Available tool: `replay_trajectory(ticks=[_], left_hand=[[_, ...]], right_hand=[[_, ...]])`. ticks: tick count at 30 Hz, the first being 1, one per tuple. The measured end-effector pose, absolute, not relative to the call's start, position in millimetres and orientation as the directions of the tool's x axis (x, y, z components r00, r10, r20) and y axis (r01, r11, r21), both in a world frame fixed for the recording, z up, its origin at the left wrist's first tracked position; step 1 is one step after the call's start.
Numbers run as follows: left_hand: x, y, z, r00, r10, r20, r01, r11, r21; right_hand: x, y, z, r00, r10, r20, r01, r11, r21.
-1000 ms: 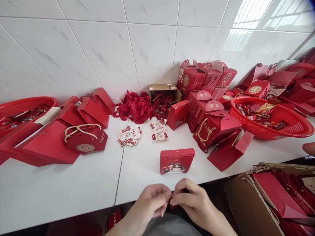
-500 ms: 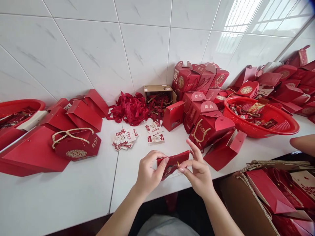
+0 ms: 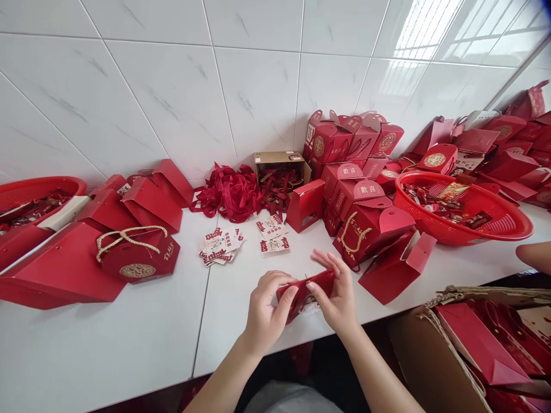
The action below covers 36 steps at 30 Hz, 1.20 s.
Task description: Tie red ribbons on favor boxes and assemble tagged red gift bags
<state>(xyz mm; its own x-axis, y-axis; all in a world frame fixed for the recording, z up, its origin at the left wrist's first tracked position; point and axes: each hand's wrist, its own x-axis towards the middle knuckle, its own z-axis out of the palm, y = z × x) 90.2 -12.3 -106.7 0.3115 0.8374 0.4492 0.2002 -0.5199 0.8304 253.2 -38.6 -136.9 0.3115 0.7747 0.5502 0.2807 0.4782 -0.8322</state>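
A small red gift box (image 3: 294,305) with a printed figure is held above the table's front edge. My left hand (image 3: 266,315) is closed on its left side, thumb on the near face and fingers behind. My right hand (image 3: 340,301) grips the right side, with its thumb against the upper edge beside a small gold cord tip (image 3: 307,276). Its other fingers reach behind the box, some raised and slightly blurred. Beyond my hands lie printed cards (image 3: 275,245) and a second pile of cards (image 3: 220,245).
Red ribbons (image 3: 232,192) lie by a small open carton (image 3: 275,157). Stacked red boxes (image 3: 359,192) and a red basket of packets (image 3: 503,221) stand right. A red box with rope handles (image 3: 138,258) sits left. A large carton (image 3: 422,350) is at lower right, near another person's hand (image 3: 534,253).
My right thumb has moved from pinching the gold tip to pressing at the box's upper edge, and the right fingers have gone behind it. The box is tilted more.
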Motion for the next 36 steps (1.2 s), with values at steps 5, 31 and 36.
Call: replay_trajectory(ticks=[5,31,36], left_hand=[[79,-24,-139,0.144,0.931,0.335,0.398,-0.364,0.842],[52,-31,-48,0.561,0.696,0.449,-0.032,-0.523,0.851],[46,-33,-48,0.653,0.643,0.401,-0.050,-0.491,0.870]], right_hand=[[241,-36,-141,0.380,0.785,0.490,0.266,0.414,-0.870],[239,-94,-103,0.025,0.784,0.621,0.104,0.615,-0.781],[240,-94,-106,0.055,0.803,0.594,0.080,0.589,-0.804]])
